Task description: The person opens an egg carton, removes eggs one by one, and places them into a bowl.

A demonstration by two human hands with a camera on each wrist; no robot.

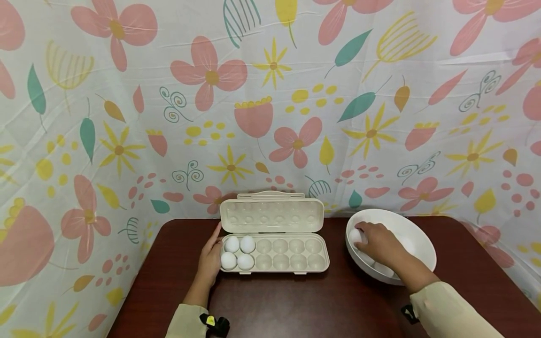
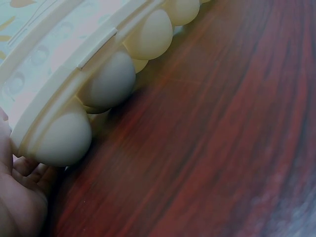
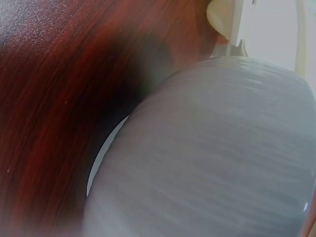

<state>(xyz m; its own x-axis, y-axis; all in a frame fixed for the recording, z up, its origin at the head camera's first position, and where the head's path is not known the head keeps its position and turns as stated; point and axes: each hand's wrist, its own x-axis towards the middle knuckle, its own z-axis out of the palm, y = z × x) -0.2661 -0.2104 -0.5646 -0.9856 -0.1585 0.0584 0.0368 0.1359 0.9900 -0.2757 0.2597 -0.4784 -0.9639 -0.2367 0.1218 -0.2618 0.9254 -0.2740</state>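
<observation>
A cream egg carton (image 1: 274,270) lies with its lid raised. Several white eggs (image 1: 232,244) fill the cups at its left end; the other cups hold nothing. My left hand (image 1: 209,263) rests against the carton's left end, its index finger stretched up along the lid's edge. In the left wrist view, part of this hand (image 2: 22,202) is by the carton's rounded cups (image 2: 64,138). On the right, my right hand (image 1: 382,245) reaches into a white bowl (image 1: 416,234) and pinches a white egg (image 1: 355,236) near its left wall. The right wrist view has only the bowl's outside (image 3: 207,148), hiding the hand.
Both containers stand on a dark red-brown wooden table (image 1: 287,305), near its back edge. More eggs (image 1: 383,269) lie in the bowl, partly hidden by the right arm. A flower-patterned cloth (image 1: 270,94) hangs behind the table.
</observation>
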